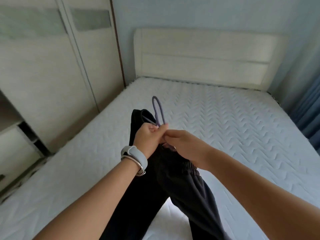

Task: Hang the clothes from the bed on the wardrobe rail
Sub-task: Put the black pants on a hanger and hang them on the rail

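Note:
A pair of black trousers (174, 184) hangs from a purple hanger (158, 110), lifted above the white quilted bed (225, 129). My left hand (149, 135) grips the hanger just below its hook, which points up and away. My right hand (183, 144) pinches the trousers' elastic waistband at the hanger, right beside my left hand. The hanger's bar is hidden inside the fabric. The trouser legs trail down toward me out of view.
A cream padded headboard (204, 58) stands at the far end of the bed. Pale wardrobe doors (52, 66) line the left side, with an open section (20, 129) at the left edge. Blue curtains (310, 110) hang at the right.

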`<control>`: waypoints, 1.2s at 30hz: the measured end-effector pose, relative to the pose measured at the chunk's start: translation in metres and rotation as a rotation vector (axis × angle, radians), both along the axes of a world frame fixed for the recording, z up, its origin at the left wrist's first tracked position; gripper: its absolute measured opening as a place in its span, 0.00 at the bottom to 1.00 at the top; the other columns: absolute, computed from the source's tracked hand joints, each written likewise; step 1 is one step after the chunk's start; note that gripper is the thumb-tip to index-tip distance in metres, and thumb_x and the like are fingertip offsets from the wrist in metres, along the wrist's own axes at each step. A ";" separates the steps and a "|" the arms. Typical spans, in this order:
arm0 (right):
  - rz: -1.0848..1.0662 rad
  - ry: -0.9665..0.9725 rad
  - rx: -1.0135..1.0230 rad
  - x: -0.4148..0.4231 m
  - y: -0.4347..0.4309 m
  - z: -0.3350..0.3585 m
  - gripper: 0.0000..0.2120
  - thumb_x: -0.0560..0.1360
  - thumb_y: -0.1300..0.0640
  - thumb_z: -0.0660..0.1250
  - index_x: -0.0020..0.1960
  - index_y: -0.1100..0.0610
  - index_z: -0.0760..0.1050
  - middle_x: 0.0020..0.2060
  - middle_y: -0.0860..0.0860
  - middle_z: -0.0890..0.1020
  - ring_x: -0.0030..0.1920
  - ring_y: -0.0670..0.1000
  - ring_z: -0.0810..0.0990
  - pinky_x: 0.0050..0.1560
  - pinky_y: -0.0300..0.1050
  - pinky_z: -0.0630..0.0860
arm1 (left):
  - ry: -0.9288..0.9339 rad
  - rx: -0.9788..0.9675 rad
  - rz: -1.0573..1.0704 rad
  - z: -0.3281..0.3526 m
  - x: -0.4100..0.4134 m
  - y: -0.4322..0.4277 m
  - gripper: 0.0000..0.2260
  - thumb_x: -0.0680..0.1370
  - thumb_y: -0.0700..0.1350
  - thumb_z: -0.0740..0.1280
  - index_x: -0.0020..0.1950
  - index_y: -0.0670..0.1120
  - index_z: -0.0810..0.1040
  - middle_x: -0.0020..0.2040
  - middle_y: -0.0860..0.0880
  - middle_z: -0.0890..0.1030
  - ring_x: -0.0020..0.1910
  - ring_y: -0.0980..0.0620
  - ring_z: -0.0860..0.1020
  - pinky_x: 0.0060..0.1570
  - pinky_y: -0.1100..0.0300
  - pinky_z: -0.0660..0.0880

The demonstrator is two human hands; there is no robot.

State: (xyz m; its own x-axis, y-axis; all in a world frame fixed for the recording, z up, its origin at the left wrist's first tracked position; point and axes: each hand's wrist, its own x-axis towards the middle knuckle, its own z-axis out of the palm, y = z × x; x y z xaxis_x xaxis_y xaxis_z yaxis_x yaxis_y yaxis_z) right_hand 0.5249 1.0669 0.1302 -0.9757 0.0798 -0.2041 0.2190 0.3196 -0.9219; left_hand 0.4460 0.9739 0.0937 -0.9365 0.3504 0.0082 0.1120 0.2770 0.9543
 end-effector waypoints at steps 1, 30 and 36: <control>0.039 0.029 0.077 0.004 -0.011 0.020 0.14 0.79 0.60 0.56 0.59 0.56 0.77 0.43 0.50 0.78 0.39 0.44 0.73 0.45 0.35 0.68 | 0.015 -0.004 0.049 0.021 0.005 -0.013 0.16 0.73 0.50 0.67 0.31 0.44 0.68 0.28 0.51 0.72 0.30 0.53 0.71 0.36 0.62 0.67; 0.593 1.156 0.366 0.067 -0.411 0.240 0.15 0.76 0.53 0.64 0.36 0.62 0.75 0.21 0.49 0.64 0.26 0.46 0.65 0.30 0.34 0.62 | 0.858 -0.806 0.894 0.263 0.264 -0.494 0.13 0.72 0.54 0.68 0.46 0.45 0.82 0.43 0.49 0.84 0.43 0.52 0.80 0.48 0.54 0.78; 0.532 1.247 0.340 0.067 -0.540 0.240 0.13 0.76 0.50 0.63 0.41 0.59 0.78 0.25 0.50 0.70 0.29 0.48 0.67 0.36 0.43 0.65 | 0.644 -1.026 1.014 0.244 0.291 -0.633 0.12 0.76 0.46 0.64 0.58 0.44 0.77 0.54 0.44 0.79 0.54 0.43 0.76 0.53 0.50 0.74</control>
State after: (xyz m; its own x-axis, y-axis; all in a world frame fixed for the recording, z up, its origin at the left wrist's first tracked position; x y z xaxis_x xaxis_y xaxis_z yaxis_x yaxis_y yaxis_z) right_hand 0.5916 0.5265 0.3700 -0.4266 -0.4829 0.7647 -0.8948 0.3486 -0.2789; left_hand 0.7368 0.3405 0.3374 -0.7089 -0.2880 0.6438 -0.2176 0.9576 0.1887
